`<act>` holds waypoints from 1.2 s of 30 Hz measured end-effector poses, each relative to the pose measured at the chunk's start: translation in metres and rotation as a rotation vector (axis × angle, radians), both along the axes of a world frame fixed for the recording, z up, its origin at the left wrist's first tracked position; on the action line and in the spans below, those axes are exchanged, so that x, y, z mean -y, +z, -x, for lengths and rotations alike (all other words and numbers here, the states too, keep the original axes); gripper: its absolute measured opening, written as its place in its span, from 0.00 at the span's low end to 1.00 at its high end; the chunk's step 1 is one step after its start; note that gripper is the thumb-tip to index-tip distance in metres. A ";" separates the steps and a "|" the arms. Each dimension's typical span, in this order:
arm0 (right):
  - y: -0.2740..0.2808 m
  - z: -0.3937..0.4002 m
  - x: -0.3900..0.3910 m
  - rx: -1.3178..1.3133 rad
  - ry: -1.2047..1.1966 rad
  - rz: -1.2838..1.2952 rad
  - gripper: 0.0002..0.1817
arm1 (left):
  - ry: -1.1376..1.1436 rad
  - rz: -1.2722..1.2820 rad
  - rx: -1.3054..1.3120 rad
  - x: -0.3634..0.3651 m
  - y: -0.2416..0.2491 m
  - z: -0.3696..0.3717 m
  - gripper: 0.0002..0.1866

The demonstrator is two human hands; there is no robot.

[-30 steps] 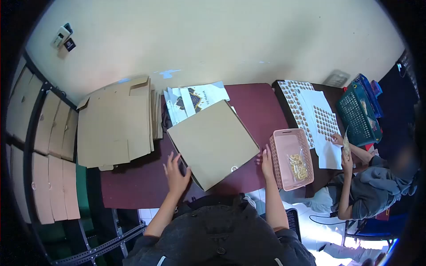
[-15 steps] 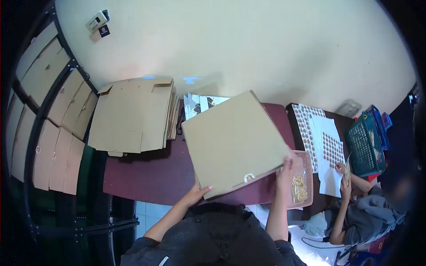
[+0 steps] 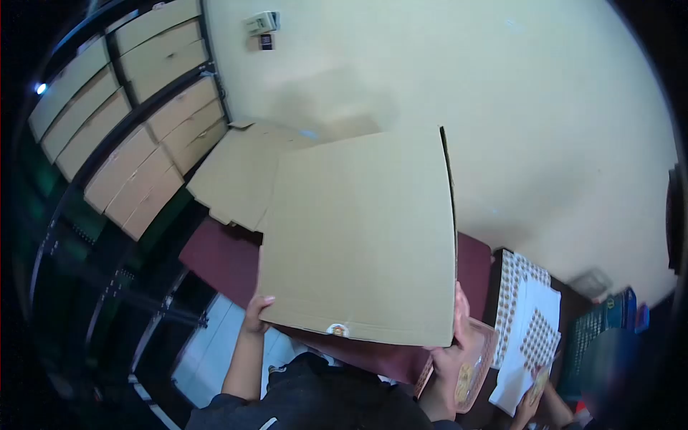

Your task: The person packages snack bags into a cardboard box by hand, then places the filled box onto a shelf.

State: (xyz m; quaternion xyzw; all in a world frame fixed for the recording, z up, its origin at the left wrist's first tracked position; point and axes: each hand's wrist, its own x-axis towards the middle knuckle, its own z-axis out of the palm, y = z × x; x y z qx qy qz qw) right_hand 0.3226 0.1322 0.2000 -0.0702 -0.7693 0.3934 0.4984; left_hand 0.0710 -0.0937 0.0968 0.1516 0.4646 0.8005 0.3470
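A large flat cardboard box (image 3: 362, 236) is held up in front of me, its broad lid facing me. A round sticker (image 3: 337, 330) sits on its near edge. My left hand (image 3: 258, 313) grips the near left corner, thumb on top. At the near right corner my right hand (image 3: 455, 344) is closed round the side of the box. Fingers under the box are hidden. Behind it, partly covered, a stack of flattened cardboard (image 3: 240, 172) lies on the dark red table (image 3: 218, 251).
A rack (image 3: 154, 118) of cardboard boxes stands at the left. To the right are a pink basket (image 3: 487, 351) with small packets, sheets of round stickers (image 3: 537, 337) and a green crate (image 3: 584, 344). A co-worker's hands (image 3: 530, 405) hold something beside the sheets.
The box has been lifted nearer to me and turned so its near edge lies more level. My view has swung left, toward the rack. Both hands have kept their hold.
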 end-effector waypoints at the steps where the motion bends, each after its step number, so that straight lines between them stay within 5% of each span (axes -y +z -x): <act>1: -0.001 0.004 -0.002 0.028 0.079 0.042 0.37 | 0.129 -0.129 -0.019 0.005 0.012 -0.009 0.36; 6: -0.028 0.032 0.000 0.291 0.463 0.127 0.58 | 0.443 -0.089 -0.037 0.093 0.023 -0.049 0.37; 9: -0.020 0.066 0.013 0.423 0.655 0.179 0.59 | 0.628 -0.030 -0.045 0.145 0.020 -0.095 0.40; 10: -0.027 0.076 0.022 0.364 0.694 0.035 0.60 | 0.638 0.009 -0.220 0.131 0.082 -0.110 0.48; 12: -0.023 0.102 0.042 0.323 0.877 -0.043 0.60 | 0.799 0.023 -0.267 0.159 0.100 -0.137 0.48; 15: -0.017 0.129 0.080 0.405 1.078 -0.040 0.59 | 0.954 0.039 -0.293 0.196 0.110 -0.165 0.49; 17: -0.008 0.127 0.119 0.337 1.057 -0.324 0.60 | 1.068 0.035 -0.317 0.234 0.105 -0.201 0.49; 19: -0.003 0.129 0.149 0.450 1.275 -0.209 0.55 | 1.187 0.025 -0.321 0.266 0.098 -0.226 0.49; 22: 0.006 0.132 0.203 0.263 1.316 -0.366 0.56 | 1.311 0.038 -0.395 0.292 0.104 -0.241 0.54; 24: 0.005 0.127 0.232 0.499 1.233 -0.367 0.53 | 1.301 0.035 -0.465 0.321 0.102 -0.246 0.67; 26: 0.003 0.136 0.267 0.414 1.274 -0.336 0.53 | 1.279 0.040 -0.534 0.357 0.099 -0.249 0.71; 28: 0.013 0.143 0.303 0.403 1.354 -0.162 0.50 | 1.262 0.412 -0.656 0.391 0.096 -0.253 0.75; 32: 0.028 0.172 0.350 0.343 1.305 -0.425 0.58 | 1.354 0.488 -0.519 0.419 0.110 -0.245 0.71; 36: 0.041 0.214 0.393 0.507 1.380 -0.103 0.55 | 1.466 0.561 -0.540 0.460 0.112 -0.226 0.62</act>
